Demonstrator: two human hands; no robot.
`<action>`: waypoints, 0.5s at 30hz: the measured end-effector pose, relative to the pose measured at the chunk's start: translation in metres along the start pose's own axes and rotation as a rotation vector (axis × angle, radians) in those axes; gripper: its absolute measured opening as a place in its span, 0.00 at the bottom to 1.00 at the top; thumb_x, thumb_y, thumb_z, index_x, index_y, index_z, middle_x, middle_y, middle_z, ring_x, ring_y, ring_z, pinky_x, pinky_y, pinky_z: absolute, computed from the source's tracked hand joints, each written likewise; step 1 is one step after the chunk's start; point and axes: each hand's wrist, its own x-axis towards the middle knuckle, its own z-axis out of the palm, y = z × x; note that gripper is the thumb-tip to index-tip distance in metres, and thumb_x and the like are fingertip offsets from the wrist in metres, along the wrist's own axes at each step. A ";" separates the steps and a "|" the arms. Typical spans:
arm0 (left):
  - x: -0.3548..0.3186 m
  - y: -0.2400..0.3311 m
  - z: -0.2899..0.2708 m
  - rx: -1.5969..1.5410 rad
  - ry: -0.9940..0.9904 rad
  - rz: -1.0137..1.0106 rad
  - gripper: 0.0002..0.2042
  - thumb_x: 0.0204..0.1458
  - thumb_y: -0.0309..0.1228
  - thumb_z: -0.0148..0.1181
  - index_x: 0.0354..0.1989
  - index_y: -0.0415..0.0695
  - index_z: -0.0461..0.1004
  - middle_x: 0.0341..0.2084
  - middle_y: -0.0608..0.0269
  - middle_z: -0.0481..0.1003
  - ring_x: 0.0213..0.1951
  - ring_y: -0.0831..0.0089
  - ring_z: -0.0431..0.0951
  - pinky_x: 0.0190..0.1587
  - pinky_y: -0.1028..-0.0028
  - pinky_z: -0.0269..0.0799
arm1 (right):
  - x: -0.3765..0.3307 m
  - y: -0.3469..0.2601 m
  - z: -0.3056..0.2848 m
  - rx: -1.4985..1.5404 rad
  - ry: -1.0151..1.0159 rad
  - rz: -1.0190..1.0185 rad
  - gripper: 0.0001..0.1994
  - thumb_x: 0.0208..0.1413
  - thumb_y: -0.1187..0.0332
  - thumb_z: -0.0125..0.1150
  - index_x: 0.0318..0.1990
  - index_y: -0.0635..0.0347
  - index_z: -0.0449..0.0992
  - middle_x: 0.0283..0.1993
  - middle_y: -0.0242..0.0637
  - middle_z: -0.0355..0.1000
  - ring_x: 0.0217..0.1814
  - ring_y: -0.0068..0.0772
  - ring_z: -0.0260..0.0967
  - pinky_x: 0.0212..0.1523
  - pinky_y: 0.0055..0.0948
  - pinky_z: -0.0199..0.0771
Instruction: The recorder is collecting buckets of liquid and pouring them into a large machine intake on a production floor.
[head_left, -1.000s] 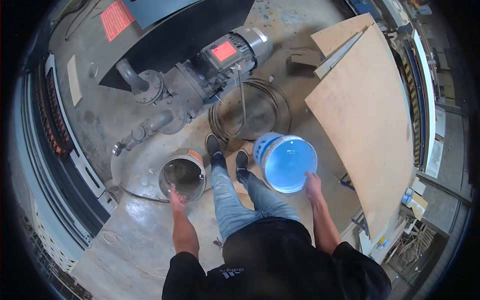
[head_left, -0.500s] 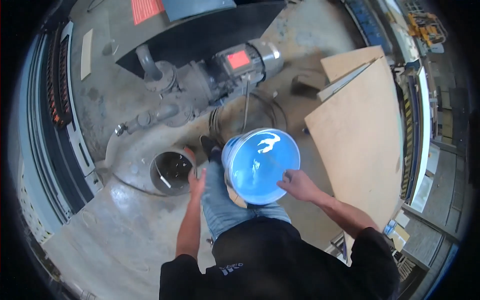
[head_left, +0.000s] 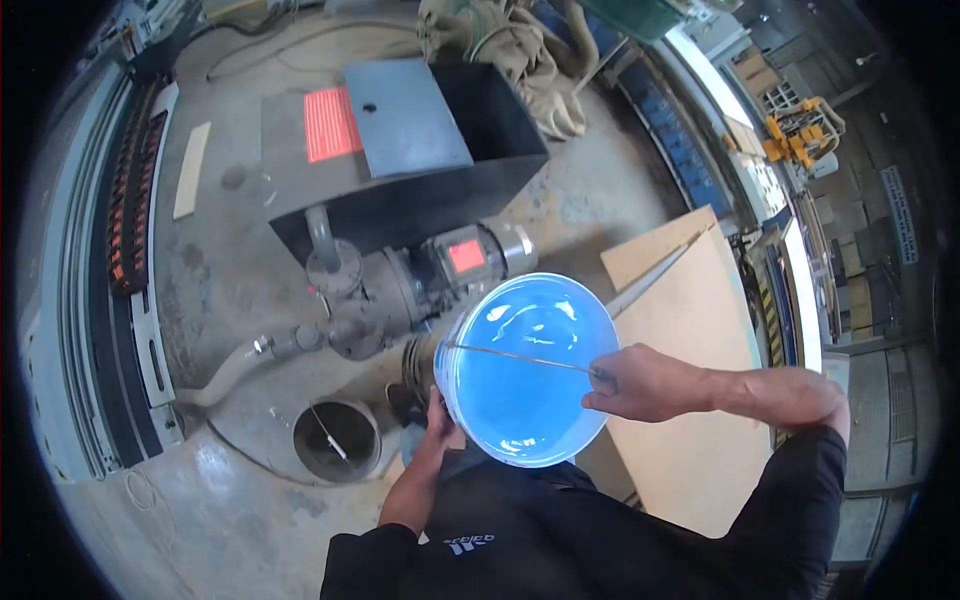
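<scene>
A white bucket (head_left: 453,382) with glossy, bright blue contents (head_left: 525,395) is held up in front of my body, its mouth facing up. My right hand (head_left: 645,383) is closed round the thin wire handle (head_left: 520,356), which stretches across the bucket's mouth. Against the lower left side of the bucket is my left hand (head_left: 438,425), gripping its outer wall; some of its fingers are hidden. On the floor to the left stands a second, grey bucket (head_left: 372,462). Its handle with a white grip (head_left: 337,449) crosses the dark opening.
Ahead is a grey motor and pump (head_left: 385,295) joined to pipes and a black tank (head_left: 420,205) with a loose grey cover (head_left: 405,115). Wooden boards (head_left: 680,380) lie at right. A long machine rail (head_left: 130,250) lines the left, and a hose (head_left: 240,460) runs along the floor.
The blue-filled bucket has been raised closer to my body. My left hand has come from beside the grey bucket to the held bucket's side. The view has tilted up, showing more of the tank.
</scene>
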 end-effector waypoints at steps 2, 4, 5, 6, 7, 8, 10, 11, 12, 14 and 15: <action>0.004 0.025 0.087 -0.089 -0.078 -0.013 0.32 0.62 0.55 0.30 0.62 0.40 0.59 0.57 0.53 0.65 0.56 0.60 0.67 0.60 0.62 0.62 | -0.005 0.003 -0.028 -0.042 -0.007 0.052 0.16 0.53 0.65 0.59 0.22 0.66 0.64 0.17 0.45 0.63 0.20 0.43 0.62 0.27 0.41 0.63; -0.001 0.051 0.156 -0.008 -0.077 0.223 0.29 0.63 0.51 0.31 0.61 0.39 0.60 0.56 0.52 0.66 0.55 0.59 0.68 0.59 0.62 0.63 | -0.006 0.009 -0.057 -0.071 0.033 0.006 0.16 0.53 0.65 0.58 0.22 0.66 0.64 0.17 0.45 0.63 0.20 0.44 0.61 0.27 0.41 0.63; 0.012 0.059 0.171 -0.014 -0.080 0.262 0.29 0.63 0.51 0.31 0.61 0.39 0.60 0.56 0.52 0.66 0.55 0.59 0.68 0.59 0.62 0.63 | -0.002 0.014 -0.072 -0.100 0.026 -0.042 0.16 0.53 0.65 0.58 0.22 0.66 0.63 0.17 0.45 0.63 0.20 0.44 0.60 0.26 0.41 0.62; 0.026 0.067 0.187 -0.051 -0.099 0.290 0.29 0.63 0.51 0.31 0.61 0.40 0.60 0.56 0.52 0.66 0.55 0.59 0.67 0.59 0.61 0.63 | 0.001 0.017 -0.090 -0.120 0.035 -0.068 0.16 0.53 0.65 0.58 0.22 0.66 0.63 0.17 0.45 0.63 0.20 0.44 0.60 0.26 0.41 0.62; 0.036 0.074 0.197 -0.081 -0.106 0.310 0.29 0.62 0.50 0.32 0.61 0.40 0.60 0.56 0.52 0.66 0.56 0.58 0.67 0.59 0.60 0.63 | 0.005 0.021 -0.104 -0.139 -0.003 -0.083 0.15 0.54 0.64 0.57 0.22 0.66 0.64 0.18 0.46 0.64 0.21 0.47 0.63 0.27 0.42 0.63; 0.048 0.081 0.207 -0.107 -0.113 0.324 0.28 0.62 0.50 0.32 0.61 0.41 0.60 0.56 0.52 0.66 0.56 0.58 0.67 0.59 0.60 0.63 | 0.010 0.029 -0.118 -0.153 -0.040 -0.094 0.15 0.54 0.64 0.57 0.23 0.66 0.65 0.20 0.48 0.66 0.22 0.50 0.65 0.28 0.42 0.64; 0.070 0.112 0.228 -0.143 -0.123 0.350 0.28 0.62 0.50 0.33 0.61 0.42 0.60 0.56 0.52 0.66 0.56 0.56 0.67 0.59 0.58 0.63 | 0.031 0.049 -0.146 -0.154 -0.046 -0.211 0.16 0.55 0.61 0.57 0.24 0.65 0.66 0.21 0.47 0.66 0.23 0.48 0.65 0.29 0.42 0.64; 0.081 0.115 0.242 -0.164 -0.140 0.341 0.28 0.61 0.50 0.33 0.61 0.43 0.60 0.57 0.52 0.66 0.56 0.56 0.67 0.59 0.58 0.63 | 0.033 0.062 -0.157 -0.160 -0.050 -0.279 0.17 0.56 0.59 0.57 0.24 0.63 0.66 0.22 0.46 0.67 0.24 0.47 0.65 0.29 0.42 0.64; 0.093 0.117 0.256 -0.186 -0.155 0.330 0.27 0.61 0.49 0.34 0.62 0.43 0.60 0.57 0.52 0.65 0.57 0.55 0.66 0.59 0.57 0.63 | 0.044 0.071 -0.171 -0.158 -0.046 -0.337 0.16 0.56 0.59 0.57 0.25 0.64 0.66 0.22 0.46 0.68 0.26 0.50 0.67 0.30 0.43 0.65; 0.112 0.114 0.282 -0.257 -0.178 0.333 0.27 0.61 0.49 0.35 0.62 0.44 0.60 0.57 0.52 0.65 0.57 0.54 0.66 0.59 0.55 0.63 | 0.056 0.085 -0.199 -0.187 -0.064 -0.349 0.16 0.56 0.60 0.57 0.25 0.64 0.67 0.23 0.47 0.68 0.26 0.51 0.68 0.30 0.44 0.65; 0.120 0.112 0.294 -0.297 -0.191 0.339 0.27 0.60 0.49 0.35 0.62 0.45 0.60 0.57 0.52 0.65 0.57 0.53 0.66 0.59 0.55 0.63 | 0.061 0.091 -0.212 -0.219 -0.080 -0.356 0.16 0.56 0.60 0.57 0.26 0.65 0.67 0.23 0.48 0.69 0.27 0.51 0.68 0.30 0.44 0.66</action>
